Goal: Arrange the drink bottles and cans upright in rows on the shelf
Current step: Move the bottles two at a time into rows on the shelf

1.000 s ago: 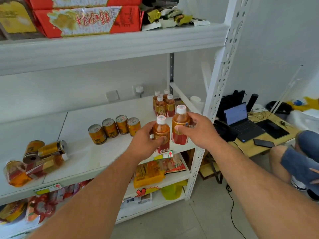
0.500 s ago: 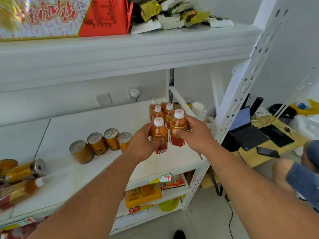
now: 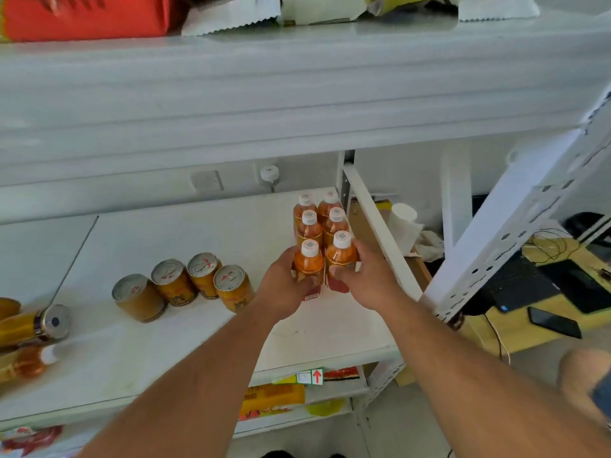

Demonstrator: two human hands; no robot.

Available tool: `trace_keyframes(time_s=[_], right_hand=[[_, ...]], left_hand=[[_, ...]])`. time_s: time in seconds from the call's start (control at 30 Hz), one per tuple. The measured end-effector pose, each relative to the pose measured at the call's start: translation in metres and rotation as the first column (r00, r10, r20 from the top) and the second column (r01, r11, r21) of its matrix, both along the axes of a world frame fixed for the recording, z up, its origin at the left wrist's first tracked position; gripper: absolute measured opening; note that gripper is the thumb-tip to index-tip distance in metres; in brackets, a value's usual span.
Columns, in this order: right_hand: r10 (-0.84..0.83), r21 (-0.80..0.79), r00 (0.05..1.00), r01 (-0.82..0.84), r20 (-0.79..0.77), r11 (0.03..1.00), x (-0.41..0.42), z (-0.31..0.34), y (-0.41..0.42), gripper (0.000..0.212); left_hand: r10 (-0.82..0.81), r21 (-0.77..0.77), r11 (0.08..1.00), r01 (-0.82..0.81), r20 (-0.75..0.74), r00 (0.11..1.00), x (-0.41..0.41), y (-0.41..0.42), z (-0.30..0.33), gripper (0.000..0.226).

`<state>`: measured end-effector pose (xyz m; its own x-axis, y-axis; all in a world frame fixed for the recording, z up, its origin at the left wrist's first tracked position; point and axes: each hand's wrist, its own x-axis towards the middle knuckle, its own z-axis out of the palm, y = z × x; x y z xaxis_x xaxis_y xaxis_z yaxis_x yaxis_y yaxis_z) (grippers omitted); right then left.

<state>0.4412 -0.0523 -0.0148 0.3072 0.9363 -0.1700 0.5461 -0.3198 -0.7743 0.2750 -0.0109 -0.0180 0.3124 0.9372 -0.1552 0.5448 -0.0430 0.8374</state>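
Two bare forearms run up from the bottom of the frame to its centre. The left hand [image 3: 283, 285] curls round the left bottle [image 3: 309, 264], a clear plastic one of amber drink with a white ribbed cap and a red label; the right hand [image 3: 365, 280] wraps the right bottle [image 3: 341, 257], its thumb pressed across the front. Both bottles stand upright, side by side and touching, just right of centre on the smooth white shelf [image 3: 165, 345].

Directly behind them, four bottles [image 3: 319, 214] of the same kind stand in two pairs (so three rows of two run toward the back wall), and the held pair sits close against the nearest of these. Half a second ago the two held bottles were a little forward of that group; now they have closed the gap.

At left of centre, four cans [image 3: 185, 284], gold cylinders with silvery ring-pull tops, stand in a slanting row. At the far left edge a tipped can [image 3: 36, 325] lies on its side, with a lying bottle [image 3: 31, 360] below it, blurred.

Across the top of the frame the upper shelf [image 3: 297, 94] fills more of the view than before. At right, a perforated metal post [image 3: 515, 233] slants past a wooden desk [image 3: 529, 328] holding a laptop [image 3: 519, 285] and a phone [image 3: 553, 322].
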Motion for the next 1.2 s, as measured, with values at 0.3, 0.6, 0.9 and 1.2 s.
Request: trace_keyframes(time_s=[0.3, 0.6, 0.9, 1.2], right_hand=[[0.012, -0.026, 0.999, -0.013, -0.050, 1.000, 0.008, -0.012, 0.022, 0.060], [-0.110, -0.042, 0.993, 0.108, -0.042, 0.993, 0.004, -0.029, 0.023, 0.059], [-0.137, -0.085, 0.990, 0.132, -0.045, 0.988, 0.005, -0.037, 0.028, 0.054], [-0.104, -0.128, 0.994, 0.098, -0.039, 0.987, 0.007, -0.037, 0.023, 0.044]], left_hand=[[0.030, -0.005, 1.000, -0.030, 0.003, 1.000, 0.015, 0.019, -0.011, 0.059], [0.169, 0.036, 0.985, -0.167, -0.076, 0.983, 0.014, 0.020, -0.026, 0.063], [0.184, 0.060, 0.982, -0.177, -0.132, 0.974, 0.021, 0.022, -0.025, 0.041], [0.149, -0.024, 0.987, -0.156, -0.194, 0.970, 0.020, 0.015, -0.022, 0.065]])
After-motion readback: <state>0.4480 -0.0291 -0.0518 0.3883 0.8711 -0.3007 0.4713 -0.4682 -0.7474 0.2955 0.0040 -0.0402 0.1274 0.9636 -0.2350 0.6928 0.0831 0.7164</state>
